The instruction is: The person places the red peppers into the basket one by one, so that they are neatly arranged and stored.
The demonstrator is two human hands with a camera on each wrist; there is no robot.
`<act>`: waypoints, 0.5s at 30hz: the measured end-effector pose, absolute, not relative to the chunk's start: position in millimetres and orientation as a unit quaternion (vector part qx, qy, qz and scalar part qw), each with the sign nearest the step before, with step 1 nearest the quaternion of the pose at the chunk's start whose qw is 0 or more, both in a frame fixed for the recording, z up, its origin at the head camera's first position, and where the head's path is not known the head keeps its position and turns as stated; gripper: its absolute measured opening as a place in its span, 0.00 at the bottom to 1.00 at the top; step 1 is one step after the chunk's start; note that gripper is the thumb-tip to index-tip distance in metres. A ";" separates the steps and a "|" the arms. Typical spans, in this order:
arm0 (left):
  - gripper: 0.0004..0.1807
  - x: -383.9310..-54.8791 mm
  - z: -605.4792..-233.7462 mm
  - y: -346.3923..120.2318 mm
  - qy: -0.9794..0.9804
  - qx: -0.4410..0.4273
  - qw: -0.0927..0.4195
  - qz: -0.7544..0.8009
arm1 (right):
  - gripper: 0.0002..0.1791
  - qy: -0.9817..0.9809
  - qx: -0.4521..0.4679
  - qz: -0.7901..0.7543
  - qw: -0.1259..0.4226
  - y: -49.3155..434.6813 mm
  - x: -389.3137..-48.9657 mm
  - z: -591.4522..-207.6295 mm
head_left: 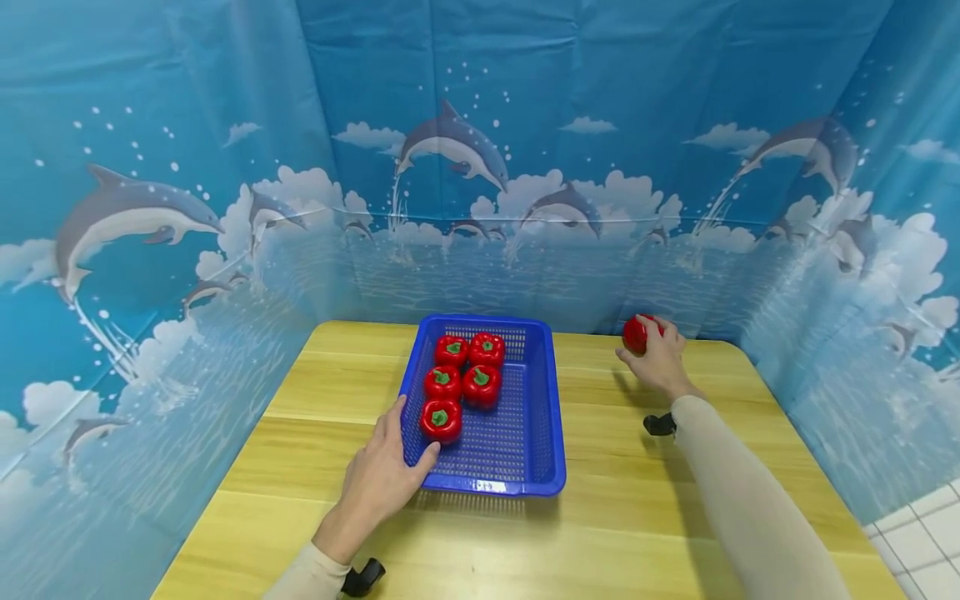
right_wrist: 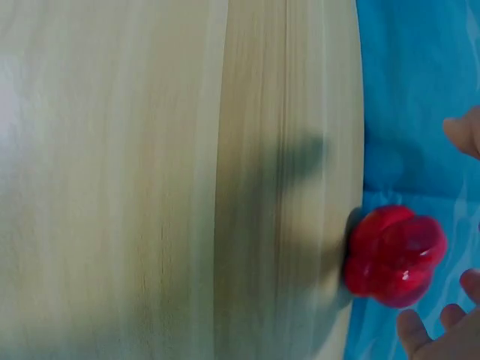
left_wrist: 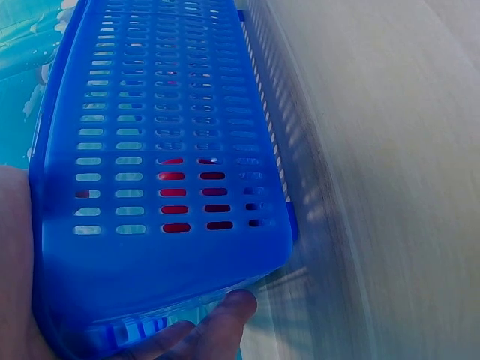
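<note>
A blue plastic basket (head_left: 555, 400) stands on the table with several red bell peppers (head_left: 441, 420) in its left half, green stems up. My left hand (head_left: 382, 471) grips its front left corner, thumb at the front rim and fingers along the left side. The left wrist view shows the slotted basket wall (left_wrist: 165, 262) with fingertips (left_wrist: 238, 301) at the corner. At the table's far right edge is another red bell pepper (right_wrist: 394, 255). Above it, my right hand (head_left: 660, 358) reaches with thumb and fingers spread to either side, a gap showing between fingertips and pepper in the right wrist view.
The yellow wood-grain table (head_left: 600, 517) extends around the basket. Behind and beside it hangs a blue curtain (head_left: 525, 275) printed with dolphins, close against the far edge. White tiles (head_left: 930, 529) show at the lower right.
</note>
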State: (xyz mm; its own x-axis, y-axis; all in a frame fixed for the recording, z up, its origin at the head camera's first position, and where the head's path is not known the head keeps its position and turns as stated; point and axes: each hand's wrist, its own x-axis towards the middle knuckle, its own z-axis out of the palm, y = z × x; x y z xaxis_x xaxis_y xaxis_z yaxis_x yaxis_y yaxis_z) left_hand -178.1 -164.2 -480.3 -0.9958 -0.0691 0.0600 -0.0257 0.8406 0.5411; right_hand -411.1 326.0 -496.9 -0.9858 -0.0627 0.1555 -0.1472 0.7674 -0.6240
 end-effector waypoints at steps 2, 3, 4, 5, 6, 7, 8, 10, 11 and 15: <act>0.56 -177.8 -480.1 -164.1 -0.958 0.025 0.040 -0.281 | 0.52 -0.937 0.050 0.342 0.055 329.4 -411.5 -497.8; 0.56 -177.7 -480.1 -164.0 -0.958 0.026 0.041 -0.281 | 0.53 -0.936 0.048 0.345 0.051 331.0 -411.7 -497.9; 0.56 -177.6 -480.1 -164.0 -0.959 0.026 0.041 -0.281 | 0.54 -0.935 0.045 0.348 0.048 332.0 -411.7 -498.4; 0.56 -177.6 -480.1 -163.9 -0.959 0.025 0.041 -0.280 | 0.54 -0.935 0.043 0.349 0.046 333.4 -412.9 -499.7; 0.56 -177.7 -480.0 -163.9 -0.959 0.025 0.042 -0.280 | 0.54 -0.934 0.042 0.351 0.044 334.8 -414.3 -500.7; 0.56 -177.7 -479.8 -163.8 -0.959 0.025 0.042 -0.280 | 0.54 -0.934 0.041 0.352 0.043 336.0 -415.4 -501.6; 0.56 -177.8 -479.7 -163.7 -0.959 0.025 0.042 -0.280 | 0.54 -0.934 0.041 0.352 0.040 337.0 -416.7 -502.4; 0.56 -177.9 -479.6 -163.7 -0.958 0.026 0.043 -0.281 | 0.55 -0.934 0.043 0.352 0.036 338.5 -419.7 -504.9; 0.56 -177.9 -479.6 -163.7 -0.958 0.026 0.043 -0.281 | 0.55 -0.935 0.045 0.350 0.035 339.3 -421.4 -506.5; 0.55 -178.6 -480.0 -163.8 -0.958 0.027 0.044 -0.283 | 0.55 -0.938 0.048 0.341 0.038 340.6 -426.9 -513.2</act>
